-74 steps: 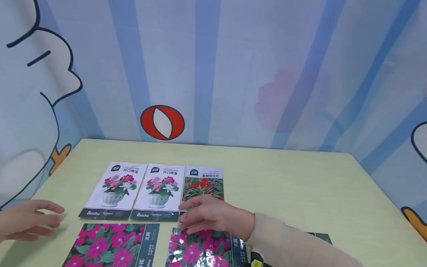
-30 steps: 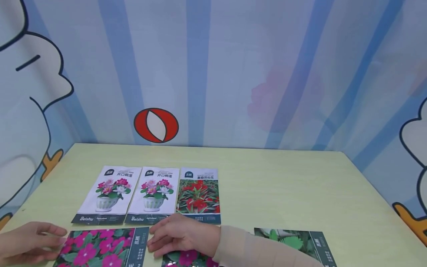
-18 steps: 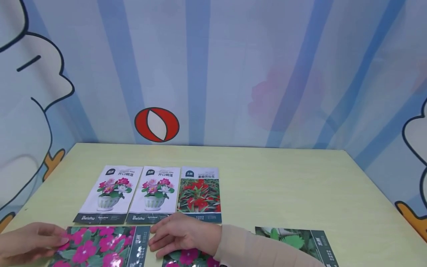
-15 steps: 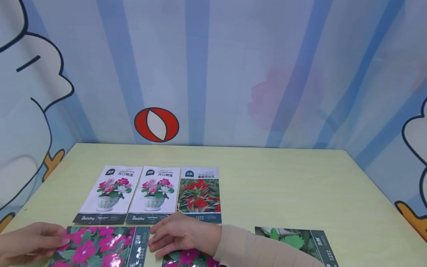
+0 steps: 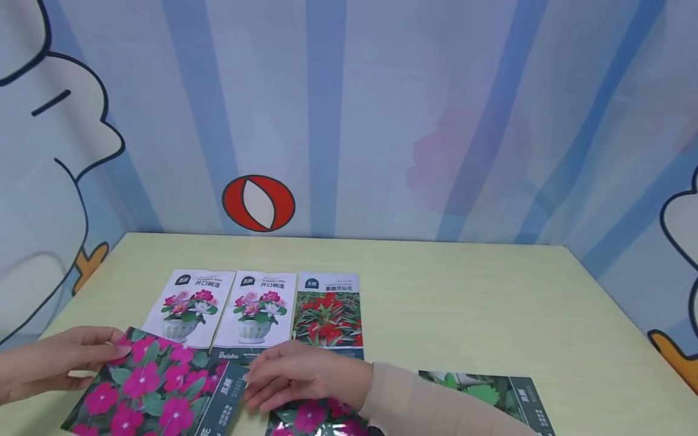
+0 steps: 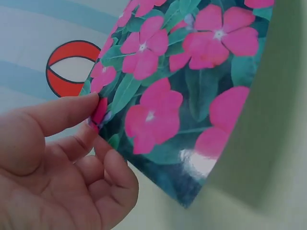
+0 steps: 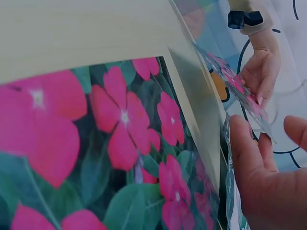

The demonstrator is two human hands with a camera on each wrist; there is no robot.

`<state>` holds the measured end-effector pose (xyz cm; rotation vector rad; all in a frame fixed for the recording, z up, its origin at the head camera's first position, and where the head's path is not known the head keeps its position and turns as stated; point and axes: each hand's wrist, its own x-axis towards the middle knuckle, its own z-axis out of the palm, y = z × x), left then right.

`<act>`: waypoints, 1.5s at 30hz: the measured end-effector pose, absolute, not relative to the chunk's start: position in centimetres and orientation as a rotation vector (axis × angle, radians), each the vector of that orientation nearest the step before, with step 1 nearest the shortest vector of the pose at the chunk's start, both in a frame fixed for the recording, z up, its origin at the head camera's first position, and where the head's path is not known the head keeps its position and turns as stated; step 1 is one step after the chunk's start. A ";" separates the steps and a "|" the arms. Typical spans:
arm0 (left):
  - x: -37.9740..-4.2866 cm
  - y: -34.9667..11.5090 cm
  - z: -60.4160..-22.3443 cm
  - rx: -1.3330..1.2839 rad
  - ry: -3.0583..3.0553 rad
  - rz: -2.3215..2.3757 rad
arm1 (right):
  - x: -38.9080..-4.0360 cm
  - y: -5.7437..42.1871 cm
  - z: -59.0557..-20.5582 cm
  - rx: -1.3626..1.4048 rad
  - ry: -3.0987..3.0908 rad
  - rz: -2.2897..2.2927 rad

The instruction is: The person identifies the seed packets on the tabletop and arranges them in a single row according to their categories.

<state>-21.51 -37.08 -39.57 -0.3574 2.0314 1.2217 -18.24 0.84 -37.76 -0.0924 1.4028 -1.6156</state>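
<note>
My left hand (image 5: 65,363) pinches a glossy seed packet (image 5: 144,387) printed with pink flowers by its far left corner. In the left wrist view, thumb and fingers (image 6: 91,112) grip its edge, and the sheet tilts clear of the table. My right hand (image 5: 305,375) sits at the dark right end of that packet, fingers loosely bent. In the right wrist view, its thumb and fingers (image 7: 242,143) stand apart beside the lifted packet's edge. Under this hand lies a second pink-flower packet (image 5: 311,418), partly hidden by the hand and sleeve.
Two white packets with potted flowers (image 5: 188,303) (image 5: 259,303) and a red-flower packet (image 5: 327,318) lie in a row behind. A green-leaf packet (image 5: 523,399) lies to the right, partly under the sleeve. A printed curtain (image 5: 382,121) stands along the table's (image 5: 463,303) back edge.
The left hand has come to the packet's corner, taken hold of it and raised it, so it now overlaps the white packets. The right hand has moved left to the packet's other end.
</note>
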 end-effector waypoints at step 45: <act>-24.1 -20.2 -34.5 -0.139 1.838 1.879 | -21.0 4.8 -36.9 -0.009 1.427 -1.938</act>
